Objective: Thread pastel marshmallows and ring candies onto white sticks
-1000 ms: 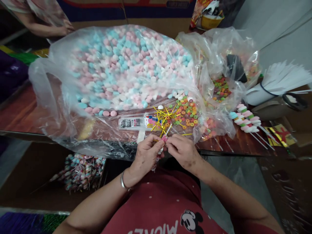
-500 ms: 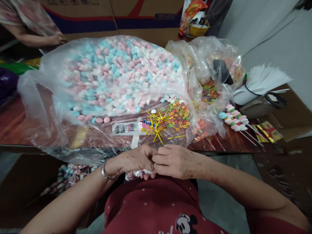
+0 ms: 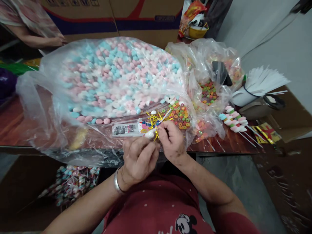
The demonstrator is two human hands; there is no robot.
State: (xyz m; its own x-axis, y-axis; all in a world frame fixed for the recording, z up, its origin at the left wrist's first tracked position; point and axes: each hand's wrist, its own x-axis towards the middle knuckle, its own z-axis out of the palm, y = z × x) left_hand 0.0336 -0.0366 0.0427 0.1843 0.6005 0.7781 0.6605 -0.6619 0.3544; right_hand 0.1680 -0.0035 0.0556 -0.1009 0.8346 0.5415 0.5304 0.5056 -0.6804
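Note:
Both hands meet over the table's front edge around a wrapped marshmallow skewer (image 3: 150, 134). My left hand (image 3: 140, 157), with a silver bangle at the wrist, is closed around its bagged end. My right hand (image 3: 173, 141) pinches it where the plastic narrows, and the white stick (image 3: 166, 114) juts out beyond those fingers. Whether a tie is in the pinch is hidden. Just behind lie gold twist ties (image 3: 151, 121), beside a pile of ring-shaped candies (image 3: 181, 114) and a clear printed packet (image 3: 124, 129).
A large plastic bag of pastel marshmallows (image 3: 117, 71) covers much of the table. To the right are finished-looking marshmallow skewers (image 3: 234, 119), a container of white sticks (image 3: 246, 95) and a dark-lidded jug (image 3: 263, 105). Wrapped skewers (image 3: 73, 182) fill a box below left. Another person's arm (image 3: 36, 39) shows far left.
Both hands have moved from close to my body forward and up to the table edge. The wrapped skewer has come into view between them, its stick pointing away.

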